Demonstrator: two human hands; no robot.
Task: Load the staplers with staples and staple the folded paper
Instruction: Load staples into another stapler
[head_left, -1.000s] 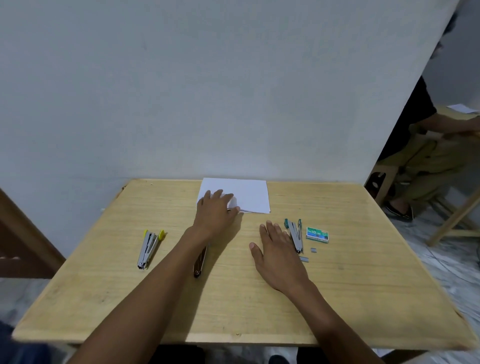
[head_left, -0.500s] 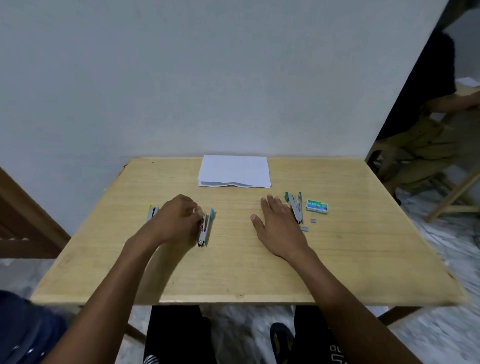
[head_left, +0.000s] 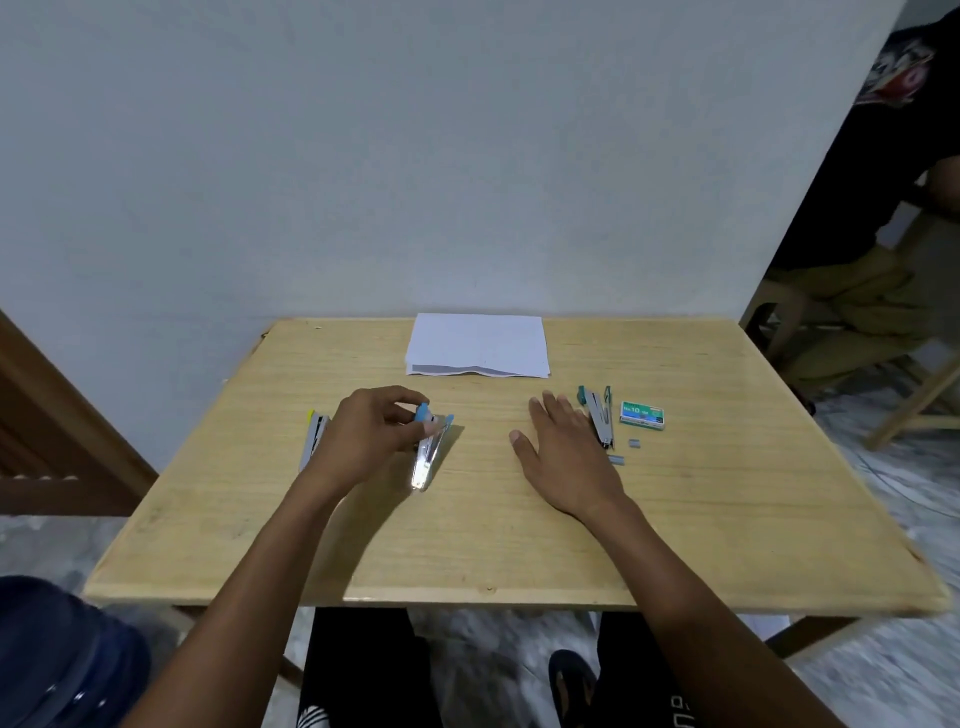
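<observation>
My left hand (head_left: 366, 436) pinches the blue-tipped stapler (head_left: 428, 452) at its far end, and the stapler's near end touches the wooden table (head_left: 467, 530). A yellow-tipped stapler (head_left: 313, 439) lies just left of that hand, partly hidden by it. My right hand (head_left: 563, 452) rests flat on the table with straight fingers, beside a green-tipped stapler (head_left: 598, 415) that lies spread apart. A green staple box (head_left: 642, 414) sits right of that stapler, with two loose staple strips (head_left: 618, 459) near it. The folded white paper (head_left: 478, 345) lies at the table's far edge.
A grey wall stands right behind the table. Another person sits on a wooden chair (head_left: 852, 332) at the far right. A blue bottle (head_left: 62, 660) is at the lower left, below the table's edge. My legs show under the near edge.
My left hand left the paper, came back to the blue-tipped stapler and now pinches its far end. The right hand stayed flat in place. The camera tilted down.
</observation>
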